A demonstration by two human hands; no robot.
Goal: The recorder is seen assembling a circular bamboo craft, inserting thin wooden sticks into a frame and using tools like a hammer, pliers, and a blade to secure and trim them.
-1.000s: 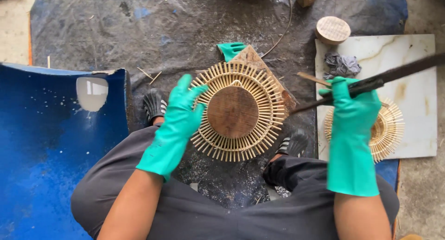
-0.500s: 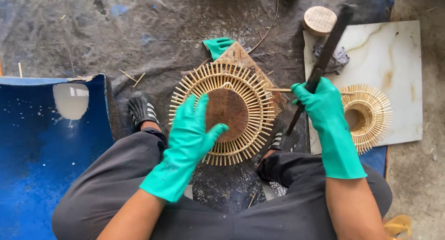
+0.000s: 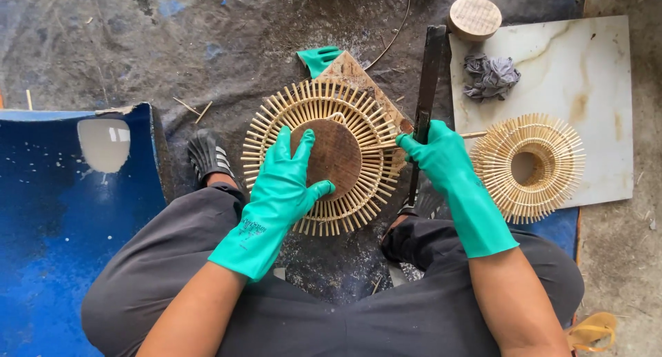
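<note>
A round sunburst frame of thin bamboo sticks (image 3: 372, 122) lies on a wooden board in front of my knees, with a brown wooden disc (image 3: 338, 153) at its centre. My left hand (image 3: 286, 181), in a green rubber glove, presses flat on the disc and the sticks. My right hand (image 3: 438, 153), also gloved, grips a long dark metal bar (image 3: 431, 67) that stands almost upright against the frame's right rim.
A second, smaller bamboo ring (image 3: 527, 165) rests on a white marble slab (image 3: 593, 74) at right, with a crumpled grey rag (image 3: 489, 75) and a round wooden block (image 3: 474, 17). A blue plastic sheet (image 3: 62, 226) lies at left. A spare green glove (image 3: 318, 57) sits beyond the board.
My right hand has swung the bar from nearly level to almost upright and brought it in against the frame's right rim. My left hand has slid onto the centre disc.
</note>
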